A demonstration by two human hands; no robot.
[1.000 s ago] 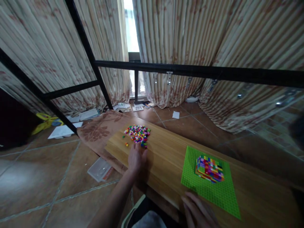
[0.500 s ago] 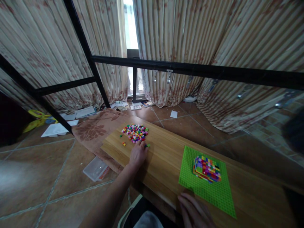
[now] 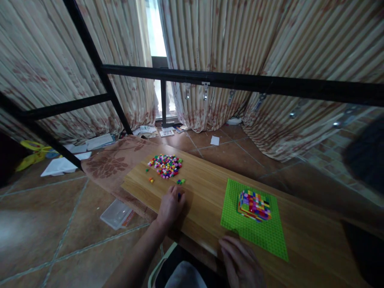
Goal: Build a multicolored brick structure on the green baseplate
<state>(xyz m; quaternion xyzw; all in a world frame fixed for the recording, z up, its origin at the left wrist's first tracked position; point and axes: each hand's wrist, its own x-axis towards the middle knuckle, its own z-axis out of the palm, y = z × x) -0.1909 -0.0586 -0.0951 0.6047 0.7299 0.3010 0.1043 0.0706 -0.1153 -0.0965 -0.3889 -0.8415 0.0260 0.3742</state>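
My left hand (image 3: pixel 171 205) is over the wooden table (image 3: pixel 204 200), its fingers closed on a small blue brick (image 3: pixel 179 196). Just beyond it sit a few green and blue bricks (image 3: pixel 181 181), and farther off spreads a pile of small coloured bricks (image 3: pixel 166 165). My right hand (image 3: pixel 240 260) rests at the near table edge with its fingers extended, beside the near left corner of a green baseplate (image 3: pixel 255 236). On that baseplate stands a block of many coloured bricks (image 3: pixel 254 205).
A few orange and yellow bricks (image 3: pixel 151 180) lie left of the pile. A clear plastic box (image 3: pixel 116 214) is on the floor at the left. Black metal bars (image 3: pixel 186 76) cross in front of the curtains.
My left hand has drawn back from the pile toward me, and the green and blue bricks it covered now show. The whole view has shifted slightly.
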